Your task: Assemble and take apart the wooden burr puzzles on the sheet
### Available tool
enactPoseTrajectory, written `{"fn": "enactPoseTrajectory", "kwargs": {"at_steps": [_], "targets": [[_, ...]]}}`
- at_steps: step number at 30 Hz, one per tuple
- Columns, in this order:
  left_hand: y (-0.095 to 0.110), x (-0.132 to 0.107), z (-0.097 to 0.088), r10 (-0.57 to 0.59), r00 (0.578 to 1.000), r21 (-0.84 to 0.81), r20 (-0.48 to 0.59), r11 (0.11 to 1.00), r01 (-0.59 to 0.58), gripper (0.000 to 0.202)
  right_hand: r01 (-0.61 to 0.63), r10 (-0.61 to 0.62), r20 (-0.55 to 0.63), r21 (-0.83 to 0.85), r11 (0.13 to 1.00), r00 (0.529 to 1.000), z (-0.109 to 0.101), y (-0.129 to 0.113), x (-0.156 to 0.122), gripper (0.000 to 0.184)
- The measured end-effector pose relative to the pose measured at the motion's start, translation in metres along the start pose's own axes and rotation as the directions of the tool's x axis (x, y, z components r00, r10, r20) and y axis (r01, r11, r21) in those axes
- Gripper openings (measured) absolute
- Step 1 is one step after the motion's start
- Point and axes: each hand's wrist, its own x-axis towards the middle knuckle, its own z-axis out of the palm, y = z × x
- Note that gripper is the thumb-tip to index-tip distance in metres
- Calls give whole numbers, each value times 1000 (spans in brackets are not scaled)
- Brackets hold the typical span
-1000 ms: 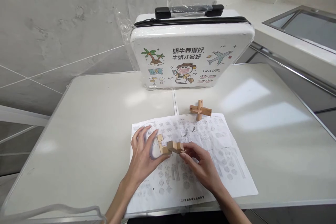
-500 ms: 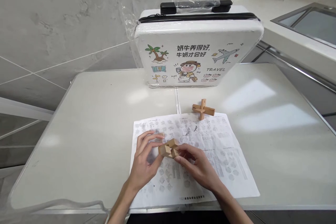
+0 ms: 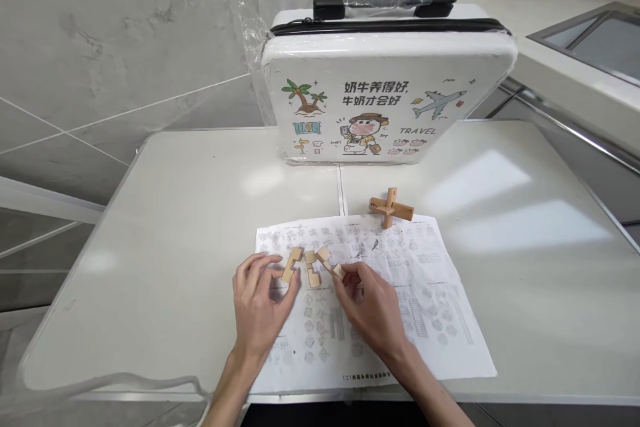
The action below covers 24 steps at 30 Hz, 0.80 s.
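In the lower middle of the frame I see my left hand (image 3: 261, 307) half open, its thumb touching the near end of the left piece (image 3: 291, 264); I cannot tell if it grips. The fingers of my right hand (image 3: 371, 310) pinch the near end of the right piece (image 3: 329, 261).

The left piece runs lower left to upper right, the right piece upper left to lower right. The middle piece (image 3: 312, 269) lies free between them and points nearly straight away.

All three lie on a printed sheet (image 3: 425, 307), its print too small to read, on the counter (image 3: 190, 213). Farther away a wooden cross (image 3: 391, 208) touches the sheet's far edge. Behind it a white case (image 3: 390, 67) reads "TRAVEL" and "奶牛养得好, 牛奶才会好".
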Motion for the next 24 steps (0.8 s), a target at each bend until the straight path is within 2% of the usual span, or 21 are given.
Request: {"fn": "enactPoseTrajectory", "kwargs": {"at_steps": [4, 10, 18, 21, 24], "targets": [[1, -3, 2, 23, 1000, 45, 12, 999, -24, 18, 22, -26, -35, -126, 992, 999, 9, -2, 0, 22], [0, -5, 2, 76, 996, 69, 42, 995, -79, 20, 47, -57, -47, -195, 980, 997, 15, -6, 0, 20], [-3, -6, -7, 123, 980, -46, 156, 992, -117, 27, 48, -55, -27, -209, 977, 998, 17, -7, -2, 17], [-4, -4, -7, 118, 966, -136, 228, 987, -88, 35, 54, -57, -9, -213, 976, 998, 18, -5, -4, 17], [-3, 3, -3, 134, 947, -204, 292, 976, -75, 57, 73, -68, 35, -192, 979, 997, 17, -3, -5, 18]]}}
